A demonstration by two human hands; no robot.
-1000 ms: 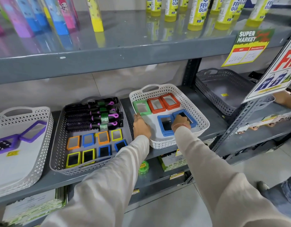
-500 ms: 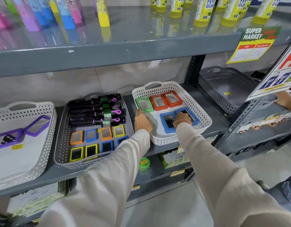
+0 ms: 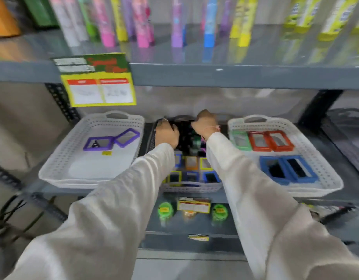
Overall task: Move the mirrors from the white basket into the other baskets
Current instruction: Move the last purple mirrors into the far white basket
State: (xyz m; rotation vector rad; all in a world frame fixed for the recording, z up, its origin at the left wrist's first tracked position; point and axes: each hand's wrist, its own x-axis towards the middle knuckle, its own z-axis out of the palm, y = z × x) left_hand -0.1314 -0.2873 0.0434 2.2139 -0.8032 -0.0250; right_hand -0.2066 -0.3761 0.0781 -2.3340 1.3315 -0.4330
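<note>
Head view. The frame is motion-blurred. Three baskets stand side by side on the middle shelf [image 3: 225,196] of a grey metal rack.

Right white basket [image 3: 324,168]: holds five framed mirrors. A green mirror [image 3: 240,140] lies at the back left, with two red mirrors [image 3: 270,140] just beside it to the right, edges touching or overlapping. Two blue mirrors [image 3: 286,169] lie nearer the front rim, also touching each other.

Middle grey basket [image 3: 191,187]: the back half contains dark hairbrushes [image 3: 186,136]; the front half contains small mirrors [image 3: 191,163] with blue, orange and yellow frames, arranged in rows and partly hidden by the sleeves.

Left white basket [image 3: 59,168]: holds two purple mirrors [image 3: 111,140] near the back, corners touching, and a yellow tag [image 3: 106,152] on the floor of the basket.

Left hand [image 3: 166,134]: positioned over the back left of the grey basket, knuckles up, fingers curled downward onto the dark brushes. Blur prevents confirming whether they clamp anything.

Right hand [image 3: 206,123]: positioned over the back right of the same basket, fingers bunched together in a loose fist. Whether anything is gripped cannot be determined.

Both arms wear pale long sleeves [image 3: 255,199].

Upper shelf [image 3: 235,75]: carries coloured bottles [image 3: 142,27]. A yellow price sign [image 3: 97,83] hangs from its front edge.
</note>
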